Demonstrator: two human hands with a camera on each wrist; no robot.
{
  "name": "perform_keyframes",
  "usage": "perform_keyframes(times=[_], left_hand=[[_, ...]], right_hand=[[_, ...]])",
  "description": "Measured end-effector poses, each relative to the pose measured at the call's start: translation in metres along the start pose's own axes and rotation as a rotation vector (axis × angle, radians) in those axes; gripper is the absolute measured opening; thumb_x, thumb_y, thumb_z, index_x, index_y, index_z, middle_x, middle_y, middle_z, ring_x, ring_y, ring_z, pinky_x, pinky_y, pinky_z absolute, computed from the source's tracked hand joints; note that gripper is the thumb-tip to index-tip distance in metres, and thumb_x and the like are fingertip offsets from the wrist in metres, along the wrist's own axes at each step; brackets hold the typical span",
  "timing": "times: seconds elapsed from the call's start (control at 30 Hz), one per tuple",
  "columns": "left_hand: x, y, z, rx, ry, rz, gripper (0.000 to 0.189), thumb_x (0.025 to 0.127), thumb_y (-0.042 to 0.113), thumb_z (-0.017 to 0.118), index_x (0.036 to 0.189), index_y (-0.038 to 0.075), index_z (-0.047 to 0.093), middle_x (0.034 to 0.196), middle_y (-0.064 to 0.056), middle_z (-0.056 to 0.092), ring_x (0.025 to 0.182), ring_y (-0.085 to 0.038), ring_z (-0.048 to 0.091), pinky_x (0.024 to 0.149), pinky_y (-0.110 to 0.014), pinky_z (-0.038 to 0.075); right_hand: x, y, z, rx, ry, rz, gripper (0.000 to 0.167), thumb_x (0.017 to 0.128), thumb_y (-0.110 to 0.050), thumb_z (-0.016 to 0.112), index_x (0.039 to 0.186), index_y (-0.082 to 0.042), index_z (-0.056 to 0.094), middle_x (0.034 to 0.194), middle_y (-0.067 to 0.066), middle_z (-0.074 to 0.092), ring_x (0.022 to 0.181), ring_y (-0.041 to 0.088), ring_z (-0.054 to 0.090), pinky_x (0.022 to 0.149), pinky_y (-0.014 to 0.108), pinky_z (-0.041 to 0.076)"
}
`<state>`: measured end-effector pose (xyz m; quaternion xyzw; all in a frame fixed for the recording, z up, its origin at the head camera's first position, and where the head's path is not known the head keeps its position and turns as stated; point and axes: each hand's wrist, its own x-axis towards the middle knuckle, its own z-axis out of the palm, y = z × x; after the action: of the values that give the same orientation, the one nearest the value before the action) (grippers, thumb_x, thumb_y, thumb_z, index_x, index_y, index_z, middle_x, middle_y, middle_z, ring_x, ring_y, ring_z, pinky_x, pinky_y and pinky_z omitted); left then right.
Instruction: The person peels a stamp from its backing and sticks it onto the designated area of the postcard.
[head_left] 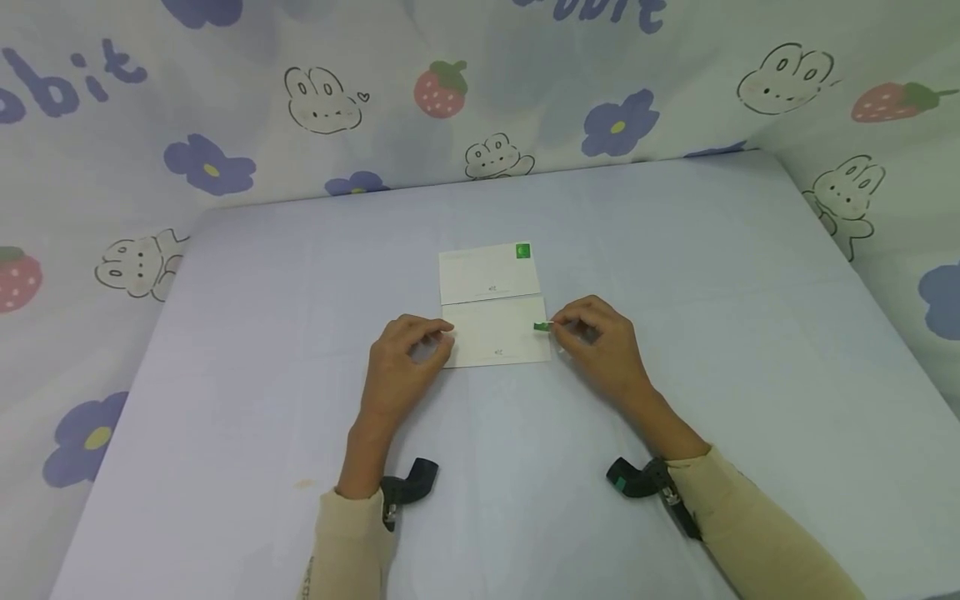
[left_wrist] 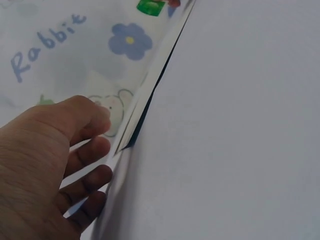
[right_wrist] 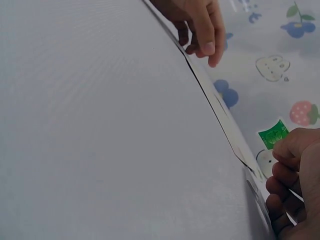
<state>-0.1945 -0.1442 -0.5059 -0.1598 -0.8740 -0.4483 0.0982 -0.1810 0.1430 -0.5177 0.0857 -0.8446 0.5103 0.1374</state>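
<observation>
My right hand (head_left: 603, 343) pinches a small green stamp (right_wrist: 274, 134) with a white border between thumb and forefinger. The stamp is held over the right edge of the nearer white card (head_left: 487, 329). At that card's left edge is my left hand (head_left: 401, 358), its thumb and forefinger apart and loosely bent with nothing visible between them. Whether its fingertips touch the card I cannot tell. Just beyond lies a second white card (head_left: 480, 271), with a green stamp (head_left: 523, 251) in its top right corner. Both cards bear small grey print near the bottom.
The cards lie on a white-covered table (head_left: 712, 358). A white cloth backdrop (head_left: 390, 125) printed with rabbits, strawberries and blue flowers stands behind it and along its sides. Each wrist wears a black camera mount, such as the left one (head_left: 411, 483).
</observation>
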Motion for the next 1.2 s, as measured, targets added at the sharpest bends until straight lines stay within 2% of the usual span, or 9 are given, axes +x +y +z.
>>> perform_keyframes(times=[0.33,0.73,1.2], left_hand=[[0.001,-0.005,-0.004,0.025,-0.036,-0.026,0.017,0.088,0.011,0.077,0.105,0.013,0.076,0.1,0.001,0.063,0.094,-0.014,0.056,0.079,-0.033,0.047],[0.0,-0.008,-0.006,0.064,-0.096,-0.049,0.02,0.087,0.012,0.079,0.107,0.011,0.076,0.107,-0.002,0.063,0.102,-0.019,0.055,0.085,-0.037,0.047],[0.001,-0.011,-0.003,0.102,-0.116,-0.009,0.018,0.087,0.013,0.079,0.104,0.01,0.076,0.106,-0.003,0.061,0.101,-0.021,0.053,0.086,-0.037,0.047]], right_hand=[[0.003,0.0,0.001,0.002,-0.007,0.008,0.006,0.088,-0.005,0.076,0.091,-0.01,0.075,0.096,-0.006,0.065,0.083,0.012,0.057,0.073,0.023,0.048],[0.008,0.003,0.003,0.004,-0.014,0.027,0.007,0.088,-0.004,0.076,0.093,-0.009,0.075,0.096,-0.004,0.065,0.083,0.013,0.057,0.073,0.023,0.048],[0.013,0.002,0.001,-0.008,-0.048,0.078,0.005,0.09,-0.009,0.076,0.095,-0.01,0.076,0.098,-0.003,0.063,0.085,0.013,0.058,0.075,0.024,0.049]])
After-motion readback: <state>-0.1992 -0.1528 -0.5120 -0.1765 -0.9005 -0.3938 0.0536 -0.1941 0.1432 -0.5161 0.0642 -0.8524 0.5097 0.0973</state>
